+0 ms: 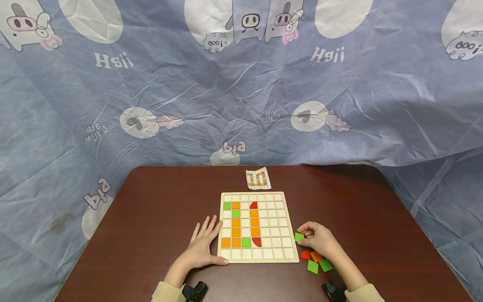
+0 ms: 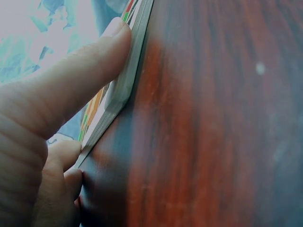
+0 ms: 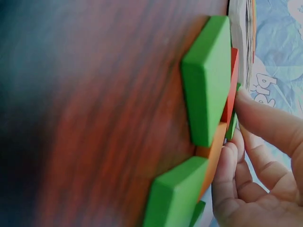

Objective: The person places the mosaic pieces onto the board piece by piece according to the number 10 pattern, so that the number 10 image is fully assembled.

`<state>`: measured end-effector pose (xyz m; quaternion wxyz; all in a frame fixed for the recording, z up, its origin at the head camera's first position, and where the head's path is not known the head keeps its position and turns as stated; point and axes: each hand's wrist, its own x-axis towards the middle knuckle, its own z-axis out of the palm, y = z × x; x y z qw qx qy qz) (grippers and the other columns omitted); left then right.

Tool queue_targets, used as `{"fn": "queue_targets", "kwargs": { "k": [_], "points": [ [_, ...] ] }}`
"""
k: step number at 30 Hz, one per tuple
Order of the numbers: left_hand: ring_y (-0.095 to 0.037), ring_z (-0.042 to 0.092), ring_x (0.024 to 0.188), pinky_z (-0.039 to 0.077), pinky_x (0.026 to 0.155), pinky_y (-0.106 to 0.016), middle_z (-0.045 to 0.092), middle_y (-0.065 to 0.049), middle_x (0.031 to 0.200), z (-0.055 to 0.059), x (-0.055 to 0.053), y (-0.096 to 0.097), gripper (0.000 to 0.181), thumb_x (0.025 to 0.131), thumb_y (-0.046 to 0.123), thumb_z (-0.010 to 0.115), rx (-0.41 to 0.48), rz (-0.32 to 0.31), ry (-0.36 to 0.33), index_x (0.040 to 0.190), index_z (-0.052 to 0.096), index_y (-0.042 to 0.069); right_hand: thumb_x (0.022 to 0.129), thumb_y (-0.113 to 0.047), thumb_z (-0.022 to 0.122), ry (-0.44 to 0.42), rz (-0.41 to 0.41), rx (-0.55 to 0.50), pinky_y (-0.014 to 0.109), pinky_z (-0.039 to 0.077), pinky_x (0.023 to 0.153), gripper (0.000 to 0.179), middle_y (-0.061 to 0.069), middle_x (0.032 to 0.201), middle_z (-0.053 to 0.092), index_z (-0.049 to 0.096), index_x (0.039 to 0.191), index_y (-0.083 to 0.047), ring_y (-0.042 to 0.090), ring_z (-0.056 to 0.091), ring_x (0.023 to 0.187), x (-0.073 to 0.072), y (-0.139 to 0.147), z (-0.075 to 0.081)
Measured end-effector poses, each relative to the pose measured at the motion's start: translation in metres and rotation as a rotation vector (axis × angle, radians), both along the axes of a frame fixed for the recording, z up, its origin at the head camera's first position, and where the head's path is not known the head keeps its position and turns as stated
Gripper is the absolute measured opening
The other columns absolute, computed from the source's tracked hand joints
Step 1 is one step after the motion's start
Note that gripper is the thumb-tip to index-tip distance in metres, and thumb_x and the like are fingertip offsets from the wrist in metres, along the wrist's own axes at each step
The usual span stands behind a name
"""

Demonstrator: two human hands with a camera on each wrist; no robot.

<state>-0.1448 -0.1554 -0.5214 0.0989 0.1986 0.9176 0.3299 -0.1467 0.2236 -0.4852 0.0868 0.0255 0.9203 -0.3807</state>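
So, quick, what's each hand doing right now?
Left hand: open, touching the board at its left side.
Right hand: closed on a green tile, pinching it just off the board's right edge.

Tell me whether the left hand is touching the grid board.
Touching. The left wrist view shows it: the left hand's thumb lies against the rim of the grid board, its tip over the top edge.
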Motion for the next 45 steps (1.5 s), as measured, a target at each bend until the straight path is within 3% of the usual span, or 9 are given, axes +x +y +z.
{"fn": "queue_targets", "kwargs": {
  "k": [8,15,21,33,40,45],
  "points": [
    [-0.038,0.003,0.153,-0.002,0.12,-0.061,0.011,-0.015,0.166,0.001,0.0,0.001,0.118,0.066,0.051,0.087,-0.013,0.005,-0.001,0.157,0.025,0.009,0.072,-0.007,0.084,0.034,0.024,0.072,0.028,0.046,0.07,0.026,0.002,0.088,0.06,0.068,0.092,-0.008,0.014,0.054,0.08,0.0,-0.004,0.003],
    [-0.038,0.002,0.153,-0.002,0.119,-0.061,0.011,-0.016,0.165,0.002,0.0,0.001,0.118,0.066,0.051,0.087,-0.005,0.001,-0.008,0.157,0.025,0.008,0.071,-0.008,0.085,0.021,0.028,0.064,0.026,0.046,0.067,0.029,0.001,0.085,0.062,0.067,0.093,-0.007,0.013,0.054,0.076,0.001,-0.003,0.005],
    [-0.038,0.002,0.153,-0.002,0.12,-0.061,0.01,-0.016,0.165,0.002,-0.001,0.001,0.118,0.067,0.051,0.087,-0.006,0.002,-0.014,0.157,0.024,0.009,0.076,-0.007,0.081,-0.014,0.037,0.03,0.026,0.045,0.059,0.02,0.001,0.079,0.06,0.066,0.088,-0.007,0.014,0.053,0.07,0.0,0.0,0.008],
    [-0.039,0.002,0.153,-0.003,0.119,-0.062,0.01,-0.017,0.165,0.001,-0.001,0.001,0.118,0.067,0.051,0.086,-0.013,-0.011,-0.003,0.157,0.024,0.008,0.081,-0.01,0.079,0.016,0.017,-0.083,0.026,0.05,0.064,0.023,0.005,0.091,0.065,0.066,0.099,-0.005,0.014,0.059,0.078,-0.005,-0.004,0.015],
    [-0.039,0.001,0.153,-0.003,0.119,-0.061,0.01,-0.017,0.165,0.002,-0.001,0.001,0.118,0.067,0.051,0.086,-0.003,-0.008,-0.013,0.157,0.024,0.008,0.081,-0.005,0.078,0.017,-0.054,-0.259,0.024,0.053,0.066,0.03,0.008,0.092,0.067,0.062,0.107,-0.001,0.015,0.062,0.077,-0.012,-0.019,0.016],
    [-0.038,0.001,0.153,-0.003,0.119,-0.061,0.009,-0.016,0.166,0.001,-0.002,0.001,0.117,0.068,0.052,0.086,-0.01,-0.006,-0.017,0.157,0.023,0.009,0.082,-0.005,0.077,0.02,-0.086,-0.314,0.025,0.054,0.067,0.029,0.007,0.089,0.068,0.062,0.106,-0.001,0.015,0.064,0.076,-0.013,-0.033,0.016]
  ]
}}
